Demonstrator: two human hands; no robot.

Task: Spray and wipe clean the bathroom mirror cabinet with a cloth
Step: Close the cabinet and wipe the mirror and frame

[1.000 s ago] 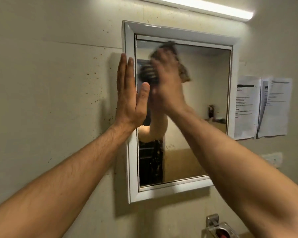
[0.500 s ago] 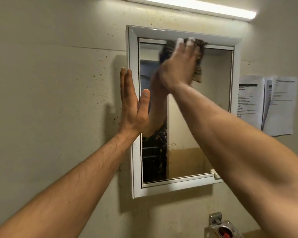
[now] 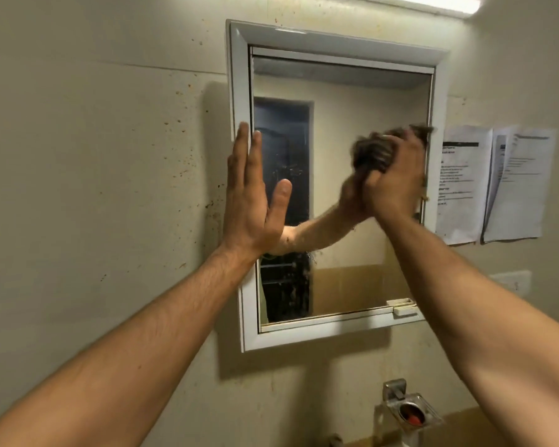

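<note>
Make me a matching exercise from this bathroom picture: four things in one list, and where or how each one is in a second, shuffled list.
Things
1. left hand
2. right hand
3. sheets of paper
4. strip light

Places or states
A. on the wall to the right of the mirror cabinet
B. lit, above the cabinet
C. flat, fingers straight, at the cabinet's left edge
D. gripping the cloth near the cabinet's right edge

Pairs: 1-C, 2-D, 3-A, 4-B
</note>
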